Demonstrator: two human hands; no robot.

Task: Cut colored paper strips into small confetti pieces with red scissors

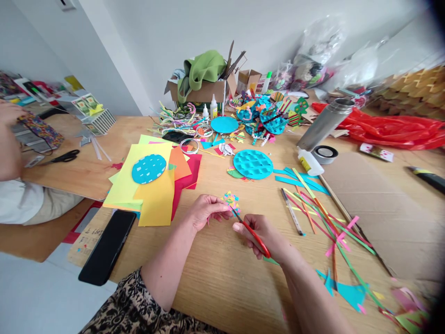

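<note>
My right hand (261, 234) grips a pair of red-handled scissors (256, 237), its blades pointing up and left. The blade tips reach the fingers of my left hand (212, 211), which pinch a thin strip of pink paper (208, 221), mostly hidden by the fingers. Just beyond the fingertips lies a small heap of colourful paper snippets (231, 199). Farther back is a blue paper disc with a raised woven pattern (253, 164), resting partly over a green paper piece (235, 173).
Coloured sheets (156, 199) lie left under a speckled blue disc (149, 169), near a black phone (107, 248). Paper strips (327, 213), a pen (292, 212), a glue bottle (309, 162), cardboard (378, 213) and a steel flask (327, 124) occupy the right. Another person's arm (9, 139) shows far left.
</note>
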